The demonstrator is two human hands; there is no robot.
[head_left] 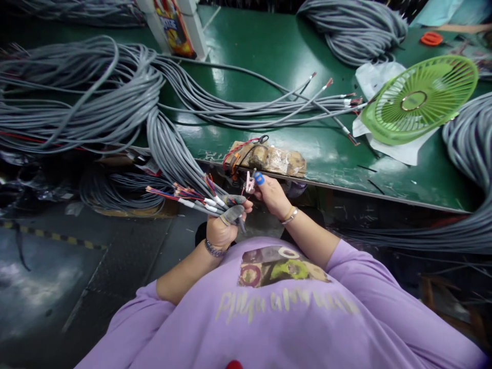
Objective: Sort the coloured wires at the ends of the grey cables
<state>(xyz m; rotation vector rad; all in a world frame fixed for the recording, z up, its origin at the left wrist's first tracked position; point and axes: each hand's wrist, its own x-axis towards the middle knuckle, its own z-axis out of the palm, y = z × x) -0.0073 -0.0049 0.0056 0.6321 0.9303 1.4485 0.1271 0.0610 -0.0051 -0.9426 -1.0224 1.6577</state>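
Note:
My left hand point(223, 229), with grey finger covers and a wrist strap, is closed around a bundle of grey cables point(172, 146). The cables' stripped ends, with white sleeves and red, blue and orange wires point(184, 192), stick out to the left of it. Close beside it, my right hand point(274, 199) has blue tape on a digit and pinches a small pale pink clip point(249, 182). Whether a wire sits in the clip's jaws is too small to tell. Just beyond the clip, a worn wooden block point(284, 160) with red and black leads lies at the bench edge.
More grey cables point(77, 102) are heaped on the left of the green bench point(246, 46), their ends reaching right. A green fan point(418, 100) stands on the right, near a coil point(357, 28) and orange-handled scissors point(431, 38). Further cables point(469, 138) hang over the right edge.

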